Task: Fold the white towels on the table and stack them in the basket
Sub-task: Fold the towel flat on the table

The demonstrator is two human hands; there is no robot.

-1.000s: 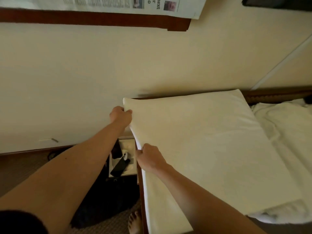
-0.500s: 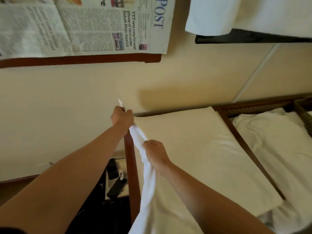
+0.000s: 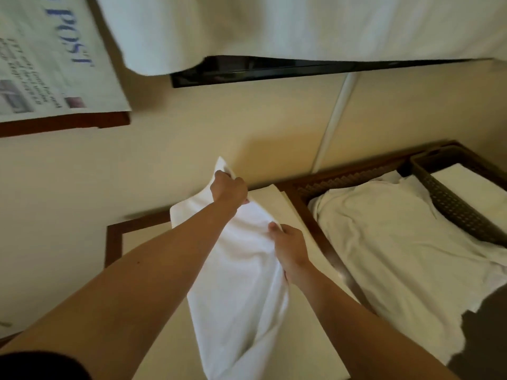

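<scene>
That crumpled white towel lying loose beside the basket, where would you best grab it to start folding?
Probably by a corner. The loose towel lies rumpled, its near edge hanging off the table's side, so that overhanging near corner gives the easiest grip, approached from the person's side. The far end is tucked against the basket, harder to reach. Both hands are busy with another towel.

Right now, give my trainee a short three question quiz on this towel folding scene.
1. True or false: both hands grip the lifted white cloth towel.
2. Which hand is higher in the head view: the left hand or the right hand?
3. What lies inside the dark woven plastic basket at the right edge?

Key
1. True.
2. The left hand, holding the towel's upper corner.
3. A flat white folded towel.
</scene>
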